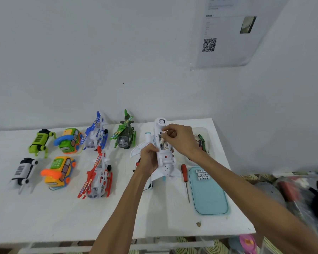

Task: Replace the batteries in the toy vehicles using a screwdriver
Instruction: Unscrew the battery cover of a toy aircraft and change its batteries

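White table (44, 217) against a bare wall, and near its far right edge the left hand (148, 158) grips the upturned toy plane (163, 160) while the right hand (180, 139) pinches a battery (162, 139) at the open bay, where a crooked push could jam it or pop it out.

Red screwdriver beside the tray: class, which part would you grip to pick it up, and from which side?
Probably the red handle of the screwdriver, from above: it lies flat on the table, handle at the far end, thin shaft pointing toward the person. The teal tray crowds its right side.
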Motion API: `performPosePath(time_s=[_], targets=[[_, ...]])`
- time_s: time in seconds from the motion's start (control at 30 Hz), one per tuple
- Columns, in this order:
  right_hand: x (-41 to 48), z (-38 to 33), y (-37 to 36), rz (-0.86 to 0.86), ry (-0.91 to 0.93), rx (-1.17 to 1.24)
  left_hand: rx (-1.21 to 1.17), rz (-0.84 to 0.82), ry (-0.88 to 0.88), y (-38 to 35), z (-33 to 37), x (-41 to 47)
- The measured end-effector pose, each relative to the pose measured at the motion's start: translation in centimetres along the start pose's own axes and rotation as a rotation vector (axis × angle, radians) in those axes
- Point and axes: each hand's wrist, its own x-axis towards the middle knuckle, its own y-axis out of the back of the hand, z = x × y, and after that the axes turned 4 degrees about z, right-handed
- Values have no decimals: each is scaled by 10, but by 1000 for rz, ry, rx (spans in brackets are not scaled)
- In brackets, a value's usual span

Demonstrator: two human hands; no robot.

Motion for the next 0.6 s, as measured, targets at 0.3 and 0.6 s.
performPosePath(time_s=[0.3, 0.6], targets=[[-26, 8, -23, 95, 264, -214, -78, -5, -42, 4, -6, -3], [-39, 12, -10, -15, 103, 60, -46, -9, -36, 12, -8, -1]])
